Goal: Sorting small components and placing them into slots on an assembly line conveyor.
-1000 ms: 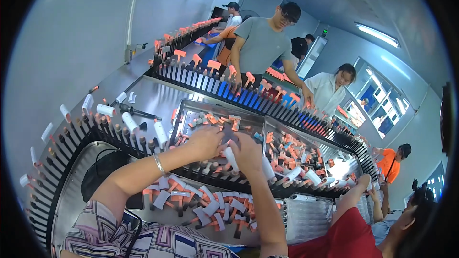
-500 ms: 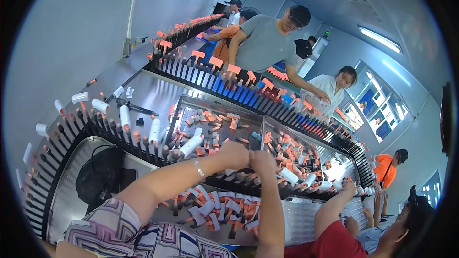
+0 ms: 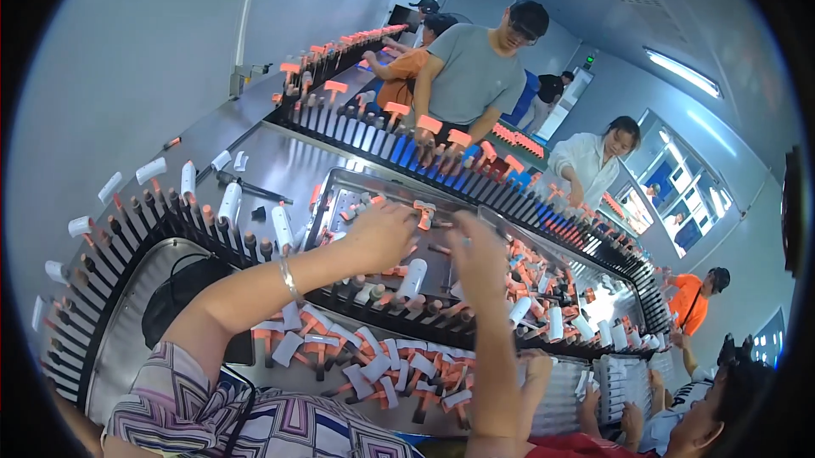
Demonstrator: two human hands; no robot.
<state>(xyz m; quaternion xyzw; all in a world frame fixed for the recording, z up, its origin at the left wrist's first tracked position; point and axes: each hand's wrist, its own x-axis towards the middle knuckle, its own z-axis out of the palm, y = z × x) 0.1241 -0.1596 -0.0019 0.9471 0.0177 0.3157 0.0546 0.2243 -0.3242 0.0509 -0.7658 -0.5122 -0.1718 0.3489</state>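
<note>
My left hand (image 3: 382, 236), a bracelet on its wrist, hovers over a metal tray (image 3: 340, 176), back up, its fingertips curled under and hidden. Beside those fingers lies an orange T-shaped piece (image 3: 424, 216). To the right, my right hand (image 3: 477, 258) is raised over the tray, its fingers smeared by motion; whether it holds anything is not visible. Below and between both hands, a white tubular cover (image 3: 413, 277) stands on the near row of dark upright holders (image 3: 458, 315). Many orange pieces with grey or white heads (image 3: 373, 365) lie heaped in front of me.
The black holder track (image 3: 161, 212) curves round on the left, bearing several white covers (image 3: 230, 202). A second tray (image 3: 543, 275) holds loose orange parts. Across the line a person in grey (image 3: 480, 63) works; a person in red (image 3: 586, 445) sits close at my right.
My hands, together over the near holder row before, have come apart: the left went left over the tray, the right slightly up and right. The view has shifted a little.
</note>
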